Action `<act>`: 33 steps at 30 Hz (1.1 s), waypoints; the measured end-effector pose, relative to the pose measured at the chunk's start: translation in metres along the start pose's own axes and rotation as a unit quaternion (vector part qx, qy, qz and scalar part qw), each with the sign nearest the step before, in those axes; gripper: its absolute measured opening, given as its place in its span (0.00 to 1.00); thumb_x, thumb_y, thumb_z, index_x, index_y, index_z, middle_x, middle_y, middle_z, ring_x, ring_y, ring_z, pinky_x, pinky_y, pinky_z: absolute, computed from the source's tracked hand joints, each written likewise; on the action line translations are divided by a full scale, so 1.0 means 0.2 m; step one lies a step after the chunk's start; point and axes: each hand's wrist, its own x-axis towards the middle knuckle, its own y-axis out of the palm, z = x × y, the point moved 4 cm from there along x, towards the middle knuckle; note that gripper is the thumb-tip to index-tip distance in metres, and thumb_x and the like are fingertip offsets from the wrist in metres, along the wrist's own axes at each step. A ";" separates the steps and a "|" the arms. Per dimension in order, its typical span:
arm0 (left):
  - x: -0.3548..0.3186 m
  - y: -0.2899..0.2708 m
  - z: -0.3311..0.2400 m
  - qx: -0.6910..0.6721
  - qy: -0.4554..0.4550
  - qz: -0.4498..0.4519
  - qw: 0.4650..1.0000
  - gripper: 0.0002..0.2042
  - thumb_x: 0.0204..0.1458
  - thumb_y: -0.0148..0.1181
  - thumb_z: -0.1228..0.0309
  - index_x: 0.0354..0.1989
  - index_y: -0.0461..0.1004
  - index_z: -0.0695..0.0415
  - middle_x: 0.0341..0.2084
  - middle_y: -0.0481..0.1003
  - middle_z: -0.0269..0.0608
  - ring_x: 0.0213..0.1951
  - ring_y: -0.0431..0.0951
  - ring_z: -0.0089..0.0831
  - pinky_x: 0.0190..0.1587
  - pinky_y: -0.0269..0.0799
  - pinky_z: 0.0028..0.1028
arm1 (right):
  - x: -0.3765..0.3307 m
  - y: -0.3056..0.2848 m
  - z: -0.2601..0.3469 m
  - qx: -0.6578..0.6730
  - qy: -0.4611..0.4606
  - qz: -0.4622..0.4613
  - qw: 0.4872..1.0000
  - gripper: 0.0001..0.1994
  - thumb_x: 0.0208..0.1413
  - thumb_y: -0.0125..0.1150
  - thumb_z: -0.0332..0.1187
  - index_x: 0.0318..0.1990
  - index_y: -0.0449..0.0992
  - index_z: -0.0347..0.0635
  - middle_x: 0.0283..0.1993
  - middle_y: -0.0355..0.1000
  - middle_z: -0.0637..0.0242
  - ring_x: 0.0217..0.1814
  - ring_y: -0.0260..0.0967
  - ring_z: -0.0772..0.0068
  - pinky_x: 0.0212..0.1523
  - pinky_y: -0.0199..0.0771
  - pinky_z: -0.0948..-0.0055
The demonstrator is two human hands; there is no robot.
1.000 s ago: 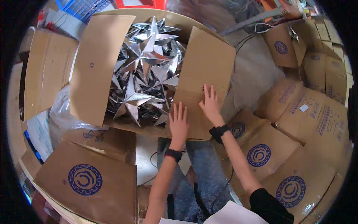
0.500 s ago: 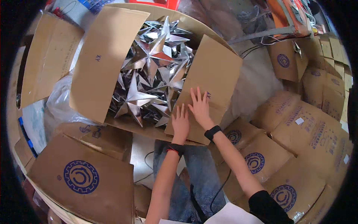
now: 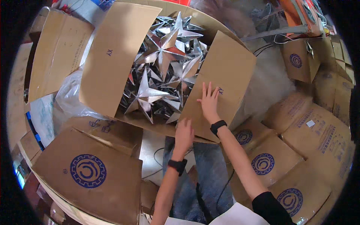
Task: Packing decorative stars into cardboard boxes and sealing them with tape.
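A large open cardboard box (image 3: 150,126) is filled with shiny silver star ornaments (image 3: 165,56), several of them five-pointed and heaped on each other. Flat on the box's right flap (image 3: 228,63) lies my right hand (image 3: 210,103), open, its fingers spread. My left hand (image 3: 184,135) is closed at the near corner of that same flap, with bent fingers around the edge; the fingertips are partly hidden. The left flap (image 3: 116,56) slants over the left side of the stars, with neither hand on it.
Closed brown cartons with round blue marks stand at the near left (image 3: 88,170) and in a stack at the right (image 3: 277,157). Clear plastic wrap (image 3: 73,93) lies left of the box. An orange frame (image 3: 294,15) stands at the far right, with dark cables (image 3: 264,48) below it.
My left hand has gone from lying flat with fingers stretched to bent fingers at the flap's near corner. The right hand stays on the flap. The whole view has shifted slightly.
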 end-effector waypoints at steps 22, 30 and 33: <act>-0.82 -0.16 0.97 -0.063 -0.299 -0.006 0.952 0.12 0.46 0.44 0.71 0.39 0.65 0.60 0.35 0.67 0.54 0.38 0.68 0.48 0.41 0.63 0.37 | -1.36 0.84 -0.38 0.685 0.388 0.289 0.545 0.16 0.44 0.49 0.25 0.44 0.62 0.40 0.30 0.63 0.66 0.30 0.62 0.65 0.34 0.63 0.67; -1.06 -0.27 1.05 0.016 -0.298 -0.044 0.954 0.12 0.46 0.45 0.72 0.40 0.65 0.62 0.35 0.67 0.54 0.39 0.67 0.48 0.42 0.63 0.37 | -1.38 0.92 -0.02 0.735 0.443 0.128 0.498 0.15 0.46 0.53 0.29 0.43 0.62 0.40 0.39 0.65 0.65 0.40 0.63 0.70 0.41 0.62 0.70; -1.00 -0.21 0.86 -0.004 -0.270 -0.043 0.962 0.12 0.46 0.46 0.72 0.39 0.66 0.62 0.34 0.67 0.54 0.38 0.67 0.48 0.41 0.64 0.37 | -1.30 0.77 -0.10 0.635 0.314 0.062 0.703 0.14 0.45 0.56 0.33 0.39 0.64 0.39 0.37 0.65 0.65 0.38 0.63 0.71 0.39 0.63 0.70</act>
